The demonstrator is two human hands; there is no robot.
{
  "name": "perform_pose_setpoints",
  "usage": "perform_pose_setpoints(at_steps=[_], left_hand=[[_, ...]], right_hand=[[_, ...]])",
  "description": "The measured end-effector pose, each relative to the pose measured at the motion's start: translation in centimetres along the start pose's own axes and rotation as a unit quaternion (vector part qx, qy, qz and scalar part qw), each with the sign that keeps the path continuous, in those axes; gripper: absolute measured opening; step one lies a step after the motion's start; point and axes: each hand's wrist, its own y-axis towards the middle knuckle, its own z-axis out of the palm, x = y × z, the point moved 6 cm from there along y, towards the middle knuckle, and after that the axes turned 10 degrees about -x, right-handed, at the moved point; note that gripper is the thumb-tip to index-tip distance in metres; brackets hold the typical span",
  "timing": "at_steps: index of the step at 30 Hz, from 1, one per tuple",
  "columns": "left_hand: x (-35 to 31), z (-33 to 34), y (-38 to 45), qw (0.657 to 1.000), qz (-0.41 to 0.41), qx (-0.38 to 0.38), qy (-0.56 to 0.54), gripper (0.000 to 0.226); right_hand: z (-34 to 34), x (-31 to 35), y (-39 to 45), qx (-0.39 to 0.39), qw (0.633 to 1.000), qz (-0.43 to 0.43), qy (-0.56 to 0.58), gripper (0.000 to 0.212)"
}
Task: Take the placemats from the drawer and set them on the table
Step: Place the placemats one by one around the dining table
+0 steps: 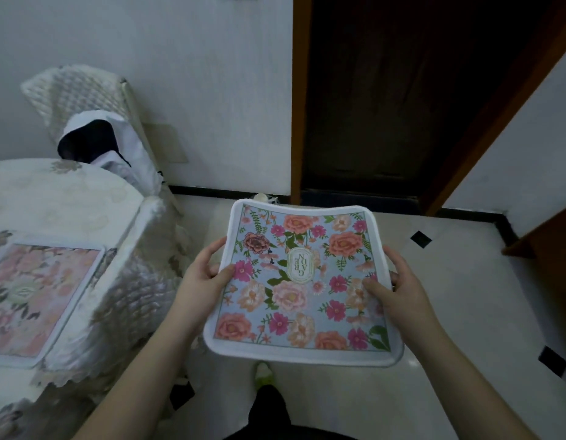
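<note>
A blue floral placemat (303, 287) with a white border is held flat in the air over the floor, in front of me. My left hand (203, 274) grips its left edge, thumb on top. My right hand (392, 290) grips its right edge the same way. A second, pinkish floral placemat (37, 296) lies flat on the table (69, 201) at the left, which is covered with a cream lace cloth. No drawer is in view.
A padded chair (84, 100) with a white and black garment (97, 144) draped on it stands behind the table. A dark open doorway (402, 106) lies ahead, and brown furniture (548, 236) stands at the right. My foot (264, 373) is on the tiled floor.
</note>
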Motion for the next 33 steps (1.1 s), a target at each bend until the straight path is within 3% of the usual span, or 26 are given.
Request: perform_pose_setpoints(at_steps=[15, 25, 33], left_hand=[[-6.9, -7.3, 17.9, 0.998, 0.018, -0.034, -0.040, 0.048], [-9.1, -7.4, 28.0, 0.998, 0.010, -0.059, -0.034, 0.049], [-11.2, -7.4, 35.0, 0.989, -0.014, -0.146, -0.036, 0.050]], right_hand=[[15.5, 9.3, 13.5, 0.042, 0.999, -0.023, 0.018, 0.054], [21.6, 11.7, 23.7, 0.058, 0.998, -0.023, 0.003, 0.058], [27.4, 15.0, 34.2, 0.132, 0.991, -0.018, 0.002, 0.063]])
